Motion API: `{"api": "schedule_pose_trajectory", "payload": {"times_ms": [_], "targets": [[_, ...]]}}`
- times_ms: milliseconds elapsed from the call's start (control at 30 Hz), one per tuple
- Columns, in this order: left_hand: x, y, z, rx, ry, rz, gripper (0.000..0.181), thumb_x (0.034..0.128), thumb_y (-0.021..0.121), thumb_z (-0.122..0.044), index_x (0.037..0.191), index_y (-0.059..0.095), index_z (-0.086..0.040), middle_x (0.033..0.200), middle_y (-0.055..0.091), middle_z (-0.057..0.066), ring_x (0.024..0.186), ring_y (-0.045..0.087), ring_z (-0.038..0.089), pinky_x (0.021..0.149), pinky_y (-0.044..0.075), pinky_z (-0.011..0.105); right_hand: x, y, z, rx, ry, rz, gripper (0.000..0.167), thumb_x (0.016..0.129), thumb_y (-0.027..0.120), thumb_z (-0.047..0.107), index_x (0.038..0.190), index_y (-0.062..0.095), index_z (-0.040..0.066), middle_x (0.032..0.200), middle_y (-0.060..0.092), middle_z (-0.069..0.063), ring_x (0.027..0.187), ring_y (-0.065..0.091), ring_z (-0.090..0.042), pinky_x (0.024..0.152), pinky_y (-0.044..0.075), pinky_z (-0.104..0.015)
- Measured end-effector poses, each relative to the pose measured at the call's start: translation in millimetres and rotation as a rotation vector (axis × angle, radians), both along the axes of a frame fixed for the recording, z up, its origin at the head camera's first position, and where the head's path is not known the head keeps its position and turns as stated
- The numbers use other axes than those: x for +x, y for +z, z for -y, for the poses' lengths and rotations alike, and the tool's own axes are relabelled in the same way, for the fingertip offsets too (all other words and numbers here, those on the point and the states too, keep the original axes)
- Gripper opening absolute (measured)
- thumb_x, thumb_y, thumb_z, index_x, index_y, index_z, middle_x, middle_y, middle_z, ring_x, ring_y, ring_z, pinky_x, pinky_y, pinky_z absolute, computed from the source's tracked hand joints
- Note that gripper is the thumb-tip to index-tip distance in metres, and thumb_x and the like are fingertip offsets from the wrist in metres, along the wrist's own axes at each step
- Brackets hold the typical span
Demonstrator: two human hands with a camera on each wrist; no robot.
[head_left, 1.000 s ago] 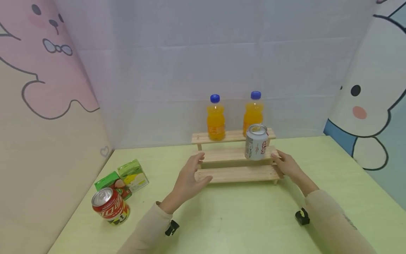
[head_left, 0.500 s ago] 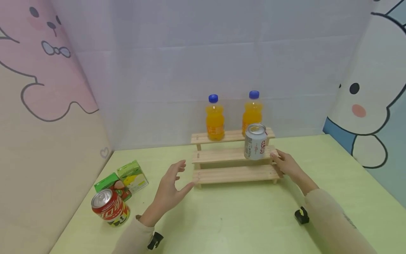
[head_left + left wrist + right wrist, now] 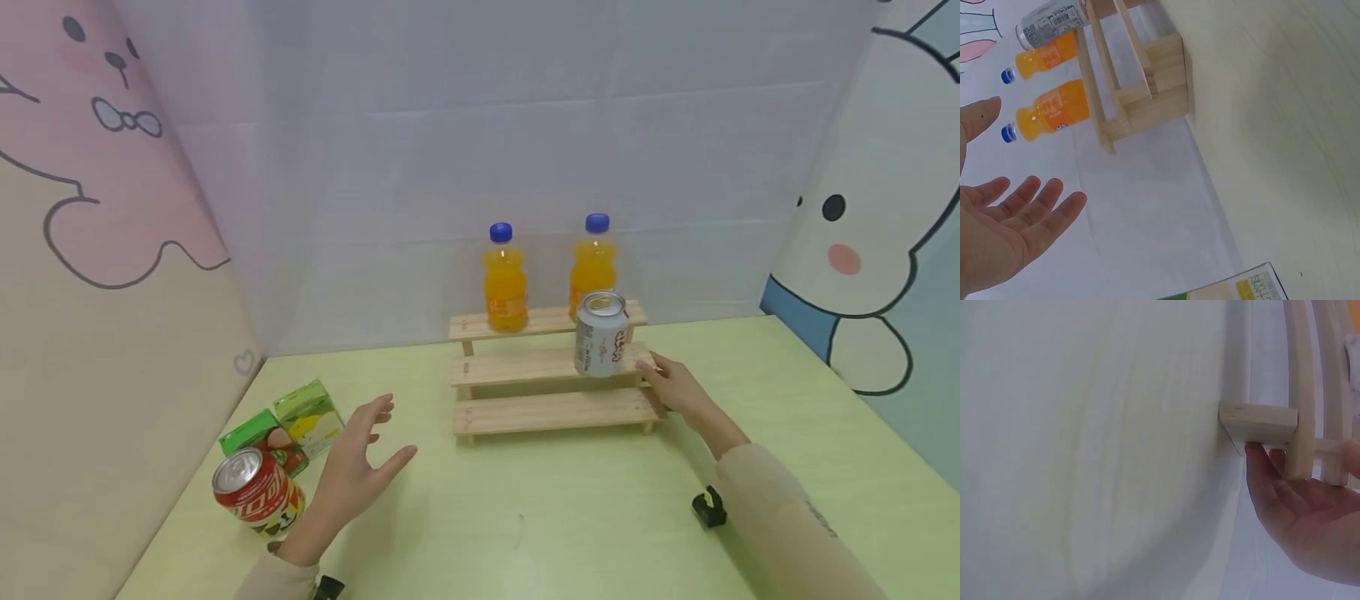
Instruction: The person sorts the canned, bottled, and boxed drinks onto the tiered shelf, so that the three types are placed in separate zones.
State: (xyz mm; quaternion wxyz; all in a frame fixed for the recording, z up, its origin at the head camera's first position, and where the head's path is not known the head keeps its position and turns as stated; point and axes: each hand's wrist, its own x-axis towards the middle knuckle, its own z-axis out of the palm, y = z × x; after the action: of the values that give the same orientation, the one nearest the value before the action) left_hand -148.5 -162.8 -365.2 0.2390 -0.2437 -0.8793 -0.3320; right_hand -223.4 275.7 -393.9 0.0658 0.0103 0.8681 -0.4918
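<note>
While right hand (image 3: 681, 392) grips it, rack (image 3: 555, 412) stands pale, wooden, three-tiered.

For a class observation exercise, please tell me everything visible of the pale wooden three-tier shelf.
The pale wooden three-tier shelf looks unpainted: three flat planks rise in steps toward the back, joined by side supports. It stands upright on the pale yellow-green table. Two blue-capped bottles of orange liquid stand on its top plank; a silvery-white metal can stands near the middle plank's right end. The right hand grips the shelf's right end.
</note>
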Motion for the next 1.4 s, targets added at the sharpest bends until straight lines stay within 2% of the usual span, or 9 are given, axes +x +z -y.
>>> {"api": "schedule_pose_trajectory", "payload": {"times_ms": [67, 167, 300, 433, 567, 667, 833, 967, 1400], "targets": [[1.9, 2.1, 5.1, -0.002, 0.012, -0.006, 0.070, 0.0681, 0.079, -0.007, 0.128, 0.044, 0.000, 0.114, 0.055, 0.012, 0.100, 0.055, 0.028, 0.072, 0.051, 0.043, -0.2, 0.0, 1, 0.002, -0.003, 0.004, 0.065, 0.099, 0.030, 0.039, 0.142, 0.009, -0.005, 0.129, 0.037, -0.034, 0.070, 0.045, -0.016, 0.055, 0.042, -0.028], [3.5, 4.6, 13.9, -0.017, 0.043, -0.015, 0.071, 0.0655, 0.080, -0.008, 0.126, 0.044, 0.001, 0.114, 0.054, 0.014, 0.100, 0.054, 0.028, 0.073, 0.050, 0.044, 0.5, 0.6, 2, 0.004, 0.001, 0.007, 0.065, 0.099, 0.029, 0.039, 0.142, 0.009, -0.005, 0.132, 0.035, -0.035, 0.092, 0.053, -0.036, 0.074, 0.048, -0.041], [5.0, 8.2, 28.6, -0.053, 0.093, -0.037, 0.074, 0.0621, 0.082, -0.011, 0.125, 0.045, 0.001, 0.116, 0.055, 0.015, 0.100, 0.054, 0.028, 0.072, 0.049, 0.044, 0.5, 0.2, 2, 0.016, 0.009, 0.001, 0.065, 0.099, 0.029, 0.039, 0.142, 0.009, -0.005, 0.136, 0.027, -0.035, 0.126, 0.024, -0.048, 0.100, 0.028, -0.055], [7.2, 12.2, 45.4, -0.071, 0.139, -0.050, 0.077, 0.0589, 0.084, -0.012, 0.125, 0.046, 0.001, 0.118, 0.054, 0.015, 0.101, 0.054, 0.029, 0.073, 0.044, 0.040, -0.5, -1.7, 1, 0.022, 0.012, -0.003, 0.064, 0.099, 0.028, 0.038, 0.142, 0.010, -0.005, 0.137, 0.026, -0.035, 0.125, 0.026, -0.046, 0.098, 0.031, -0.055], [13.0, 17.4, 60.2, -0.076, 0.181, 0.010, 0.077, 0.0619, 0.083, -0.015, 0.127, 0.044, 0.000, 0.122, 0.051, 0.014, 0.105, 0.050, 0.030, 0.074, 0.042, 0.041, 0.6, -1.8, 2, 0.033, 0.013, 0.002, 0.065, 0.099, 0.028, 0.039, 0.142, 0.009, -0.005, 0.137, 0.027, -0.034, 0.124, 0.030, -0.045, 0.094, 0.036, -0.052], [18.6, 21.4, 70.2, -0.081, 0.210, 0.063, 0.077, 0.0639, 0.082, -0.016, 0.129, 0.042, -0.003, 0.119, 0.050, 0.014, 0.088, 0.053, 0.024, 0.065, 0.046, 0.037, 1.1, -1.5, 2, 0.029, 0.015, 0.002, 0.065, 0.099, 0.028, 0.040, 0.142, 0.009, -0.005, 0.137, 0.026, -0.034, 0.125, 0.027, -0.046, 0.095, 0.034, -0.053], [25.2, 25.9, 85.7, -0.086, 0.241, 0.118, 0.083, 0.0646, 0.082, -0.018, 0.133, 0.039, -0.004, 0.122, 0.047, 0.018, 0.098, 0.050, 0.032, 0.071, 0.045, 0.047, 0.9, -2.7, 0, 0.012, 0.020, -0.011, 0.072, 0.096, 0.031, 0.047, 0.143, 0.011, -0.004, 0.137, 0.025, -0.035, 0.125, 0.026, -0.047, 0.097, 0.031, -0.055], [27.8, 24.7, 97.1, -0.096, 0.242, 0.145, 0.086, 0.0658, 0.082, -0.022, 0.135, 0.035, -0.003, 0.128, 0.043, 0.020, 0.111, 0.043, 0.038, 0.078, 0.039, 0.057, 0.9, -4.2, -2, 0.023, 0.013, -0.037, 0.075, 0.094, 0.033, 0.051, 0.143, 0.015, -0.003, 0.135, 0.031, -0.034, 0.120, 0.034, -0.043, 0.091, 0.039, -0.049], [31.0, 13.7, 127.0, -0.137, 0.284, 0.220, 0.093, 0.0659, 0.082, -0.027, 0.138, 0.029, -0.002, 0.124, 0.041, 0.019, 0.098, 0.042, 0.027, 0.065, 0.044, 0.043, -0.1, -2.2, 1, 0.025, 0.008, -0.016, 0.065, 0.099, 0.029, 0.039, 0.142, 0.011, -0.005, 0.135, 0.031, -0.035, 0.111, 0.040, -0.037, 0.073, 0.043, -0.033]]}}
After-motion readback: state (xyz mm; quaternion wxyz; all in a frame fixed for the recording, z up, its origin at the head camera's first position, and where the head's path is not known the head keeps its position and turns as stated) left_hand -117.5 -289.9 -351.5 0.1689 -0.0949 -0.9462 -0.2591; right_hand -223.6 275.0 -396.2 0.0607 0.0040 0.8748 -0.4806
